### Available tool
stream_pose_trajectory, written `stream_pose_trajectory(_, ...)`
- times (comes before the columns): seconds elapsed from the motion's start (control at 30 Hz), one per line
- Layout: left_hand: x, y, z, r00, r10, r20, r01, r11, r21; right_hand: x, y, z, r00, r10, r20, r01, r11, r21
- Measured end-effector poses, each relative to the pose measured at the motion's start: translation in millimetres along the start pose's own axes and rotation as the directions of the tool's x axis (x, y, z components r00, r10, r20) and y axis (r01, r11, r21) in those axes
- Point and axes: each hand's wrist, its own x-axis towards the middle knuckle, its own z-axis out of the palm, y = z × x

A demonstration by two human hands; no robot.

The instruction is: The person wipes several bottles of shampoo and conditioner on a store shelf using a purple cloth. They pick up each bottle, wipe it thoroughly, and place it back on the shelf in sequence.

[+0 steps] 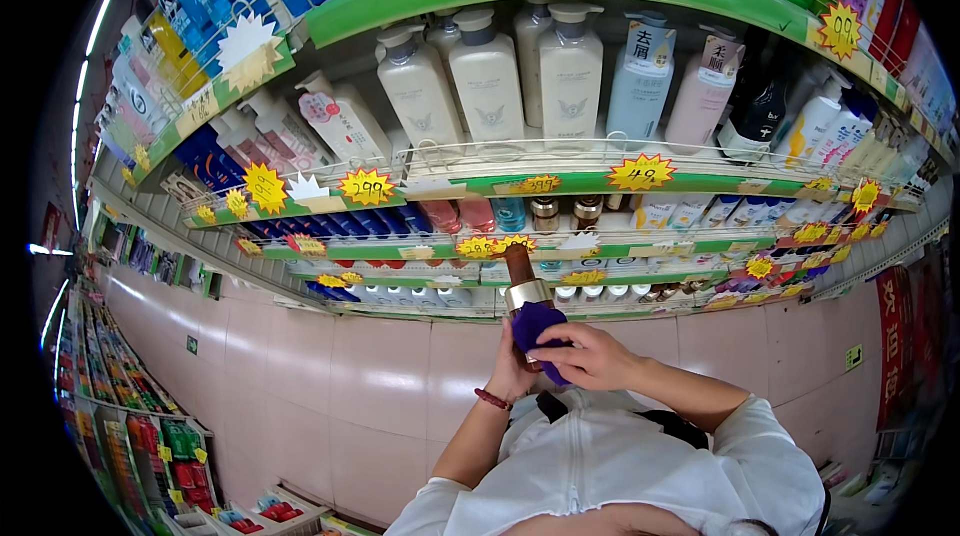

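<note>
A brown pump bottle with a gold collar (528, 291) is tilted in front of my chest, its pump end pointing at the shelves. My left hand (513, 366) grips the lower body from the side. A red-brown beaded bracelet (492, 398) circles that wrist. With my right hand (590, 357) I press a purple cloth (537, 323) onto the bottle just below the collar. Cloth and fingers hide most of the bottle's body. Straight ahead on the shelf stand several cream pump bottles (489, 85), beside a light blue one (639, 97) and a pink one (699, 104).
A wire guard (510, 153) runs along the front of the green-edged shelf (480, 187), which carries starburst price tags. Lower shelves hold more bottles. Pale tiled floor (375, 363) lies between me and the shelving. Another product rack (169, 453) stands at lower left, and a red banner (894, 348) at right.
</note>
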Motion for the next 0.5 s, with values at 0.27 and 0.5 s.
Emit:
stream_pose_trajectory(0.27,-10.6,-9.8,-22.7,0.998,-0.013,-0.061,0.016,0.999,0.041,24.9,10.2,-1.4,0.971,0.053,0.234,-0.07,0.995,0.068)
stream_pose_trajectory(0.5,-34.9,2.5,-23.4,0.995,-0.037,-0.088,0.026,0.991,-0.128,-7.4,206.5,-67.7,0.754,0.489,-0.438,-0.626,0.738,-0.254)
